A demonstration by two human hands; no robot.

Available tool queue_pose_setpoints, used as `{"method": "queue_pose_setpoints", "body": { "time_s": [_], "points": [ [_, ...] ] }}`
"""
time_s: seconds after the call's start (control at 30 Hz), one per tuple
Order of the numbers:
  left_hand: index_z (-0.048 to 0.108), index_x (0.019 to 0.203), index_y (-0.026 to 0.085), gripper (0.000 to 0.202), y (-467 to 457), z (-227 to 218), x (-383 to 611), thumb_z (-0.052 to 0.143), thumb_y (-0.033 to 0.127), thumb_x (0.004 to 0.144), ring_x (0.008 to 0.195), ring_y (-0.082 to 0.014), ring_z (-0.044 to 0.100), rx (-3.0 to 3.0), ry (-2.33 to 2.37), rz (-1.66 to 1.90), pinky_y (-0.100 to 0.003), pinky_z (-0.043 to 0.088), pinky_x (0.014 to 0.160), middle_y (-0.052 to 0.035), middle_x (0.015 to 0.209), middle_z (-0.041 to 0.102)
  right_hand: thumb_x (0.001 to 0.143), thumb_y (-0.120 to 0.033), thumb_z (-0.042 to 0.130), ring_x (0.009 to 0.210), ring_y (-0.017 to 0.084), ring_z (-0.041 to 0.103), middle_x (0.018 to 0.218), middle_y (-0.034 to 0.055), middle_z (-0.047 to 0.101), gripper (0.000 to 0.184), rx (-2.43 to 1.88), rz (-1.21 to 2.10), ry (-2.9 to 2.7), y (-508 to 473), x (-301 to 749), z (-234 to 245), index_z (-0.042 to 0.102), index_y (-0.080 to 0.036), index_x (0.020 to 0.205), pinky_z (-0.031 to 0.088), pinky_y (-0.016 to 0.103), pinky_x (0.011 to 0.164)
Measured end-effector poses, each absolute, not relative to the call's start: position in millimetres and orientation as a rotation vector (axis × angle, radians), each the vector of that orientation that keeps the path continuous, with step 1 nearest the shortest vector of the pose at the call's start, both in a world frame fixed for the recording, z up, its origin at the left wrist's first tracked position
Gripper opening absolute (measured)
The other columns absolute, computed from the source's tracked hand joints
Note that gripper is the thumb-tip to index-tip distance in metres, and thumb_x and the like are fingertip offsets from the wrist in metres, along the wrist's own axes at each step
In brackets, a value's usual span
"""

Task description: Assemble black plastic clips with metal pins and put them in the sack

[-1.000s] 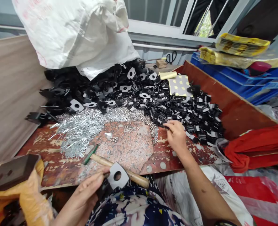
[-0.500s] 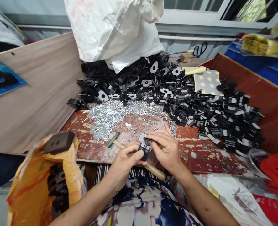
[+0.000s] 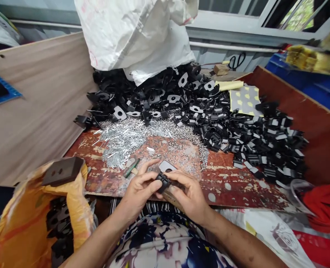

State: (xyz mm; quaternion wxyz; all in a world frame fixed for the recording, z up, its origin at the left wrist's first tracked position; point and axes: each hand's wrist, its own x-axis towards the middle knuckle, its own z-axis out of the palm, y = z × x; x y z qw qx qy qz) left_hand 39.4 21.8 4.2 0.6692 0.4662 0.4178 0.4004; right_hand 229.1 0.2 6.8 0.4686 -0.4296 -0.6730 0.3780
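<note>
Near the table's front edge, my left hand [image 3: 138, 191] grips a black plastic clip part [image 3: 162, 181] between thumb and fingers. Its flat end carries a grey pad [image 3: 167, 166] with a round hole. My right hand [image 3: 191, 195] is closed on the same clip from the other side, thumb and fingers pressed against a smaller black piece that sits on it; fingers partly hide where the two meet. Beneath my hands lies a hammer [image 3: 131, 168] with a green head, its wooden handle partly covered.
Loose silver pins [image 3: 122, 139] lie behind my hands. Black clip parts [image 3: 215, 119] are heaped at the back and right under a white sack [image 3: 137, 37]. An orange bag [image 3: 78, 208] of black parts stands at left with a brown block [image 3: 63, 171] on it. Scissors [image 3: 237, 61] rest behind.
My right hand has lowered the small black piece onto the clip part, and both hands have closed in around it. They have shifted slightly left and now cover more of the hammer handle.
</note>
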Motion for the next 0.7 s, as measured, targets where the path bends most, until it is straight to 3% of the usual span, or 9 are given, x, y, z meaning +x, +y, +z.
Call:
{"method": "queue_pose_setpoints", "body": {
  "time_s": [0.07, 0.13, 0.23, 0.37, 0.53, 0.7],
  "points": [
    [0.08, 0.078, 0.017, 0.024, 23, 2, 35, 0.082, 0.041, 0.079, 0.06, -0.0062, 0.058, 1.053, 0.956, 0.915, -0.023, 0.057, 0.055, -0.0109, 0.14, 0.058, 0.094, -0.024, 0.057, 0.094, 0.019, 0.072, 0.1, 0.003, 0.078, 0.028, -1.085, 1.053, -1.748, 18, 244, 8, 0.076, -0.027, 0.114, 0.055, 0.04, 0.092],
    [0.079, 0.078, 0.018, 0.022, 22, -2, 31, 0.083, 0.04, 0.078, 0.055, -0.0063, 0.053, 1.006, 0.968, 0.936, -0.021, 0.052, 0.055, -0.0073, 0.105, 0.07, 0.095, -0.025, 0.056, 0.084, 0.018, 0.071, 0.088, 0.002, 0.078, 0.026, -1.283, 0.906, -1.808, 45, 264, 7, 0.077, -0.026, 0.11, 0.054, 0.036, 0.084],
    [0.079, 0.078, 0.019, 0.02, 19, -7, 27, 0.084, 0.038, 0.077, 0.057, -0.01, 0.055, 0.96, 0.998, 0.968, -0.021, 0.049, 0.059, -0.0009, 0.069, 0.063, 0.094, -0.027, 0.06, 0.078, 0.019, 0.067, 0.081, 0.0021, 0.075, 0.017, -1.692, 0.323, -1.853, 91, 291, -2, 0.077, -0.024, 0.098, 0.047, 0.037, 0.084],
    [0.076, 0.073, 0.018, 0.024, 16, -9, 25, 0.084, 0.04, 0.075, 0.058, -0.0134, 0.059, 0.937, 1.029, 0.948, -0.026, 0.053, 0.061, -0.0009, 0.065, 0.062, 0.089, -0.022, 0.067, 0.084, 0.021, 0.063, 0.086, 0.0058, 0.071, 0.011, -1.827, 0.062, -2.046, 121, 302, -13, 0.069, -0.02, 0.078, 0.042, 0.034, 0.079],
    [0.074, 0.076, 0.017, 0.026, 20, -6, 32, 0.083, 0.041, 0.073, 0.054, -0.0115, 0.06, 0.963, 1.077, 0.906, -0.025, 0.052, 0.057, 0.0006, 0.072, 0.061, 0.096, -0.012, 0.05, 0.076, 0.016, 0.057, 0.084, 0.0032, 0.064, 0.016, -1.511, 0.077, -2.245, 82, 272, 10, 0.062, -0.02, 0.088, 0.043, 0.029, 0.071],
    [0.063, 0.062, 0.017, 0.035, 24, -6, 42, 0.079, 0.046, 0.076, 0.051, -0.0112, 0.053, 1.089, 1.085, 0.886, -0.023, 0.049, 0.048, 0.003, 0.064, 0.05, 0.1, -0.021, 0.052, 0.073, 0.018, 0.059, 0.08, 0.0045, 0.064, 0.016, -1.041, 0.098, -2.518, 26, 238, 39, 0.062, -0.019, 0.088, 0.047, 0.032, 0.062]
  ]
}}
